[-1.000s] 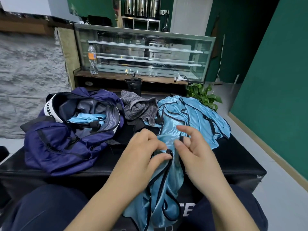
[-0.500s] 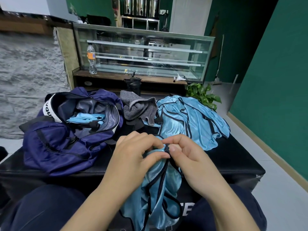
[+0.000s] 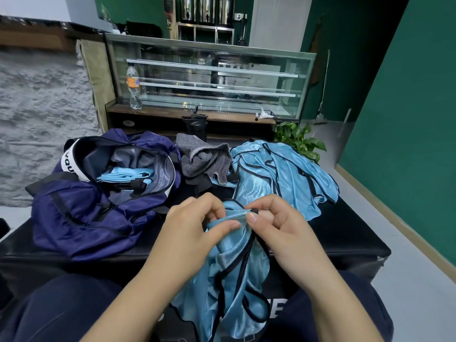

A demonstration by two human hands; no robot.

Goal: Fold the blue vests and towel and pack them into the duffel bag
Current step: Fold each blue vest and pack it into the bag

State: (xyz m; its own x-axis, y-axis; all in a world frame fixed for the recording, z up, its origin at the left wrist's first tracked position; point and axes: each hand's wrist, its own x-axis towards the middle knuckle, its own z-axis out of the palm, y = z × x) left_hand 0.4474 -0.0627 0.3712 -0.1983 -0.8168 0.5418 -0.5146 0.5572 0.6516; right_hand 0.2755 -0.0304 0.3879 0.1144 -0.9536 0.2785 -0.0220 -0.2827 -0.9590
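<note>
- From the head camera we see our left hand (image 3: 197,233) and right hand (image 3: 276,225) close together at the near edge of the black tabletop (image 3: 345,233), both gripping the same blue vest (image 3: 229,275).
- The left hand has its fingers curled over the top of the fabric, with the thumb pressed on the blue cloth from the near side.
- The right hand pinches the vest's black-trimmed edge between thumb and curled fingers, right next to the left hand's fingertips.
- The held vest hangs down from both hands in loose folds, draping off the tabletop edge and onto our lap, with its black trim looping through the cloth.
- A pile of more blue vests (image 3: 283,174) lies crumpled on the tabletop beyond the right hand, spreading toward the right edge.
- The grey towel (image 3: 204,159) sits bunched at the far side of the tabletop, between the pile and the duffel bag, touching the pile's left side.
- The navy duffel bag (image 3: 81,213) lies on the left part of the tabletop with its top unzipped and gaping.
- Inside the bag we see a folded blue vest (image 3: 128,175) resting flat in the main compartment.
- Beyond the tabletop stands a glass display case (image 3: 209,77) with a plastic bottle (image 3: 133,87) on its ledge.
- A green plant (image 3: 299,140) sits on the floor behind the pile of vests.
</note>
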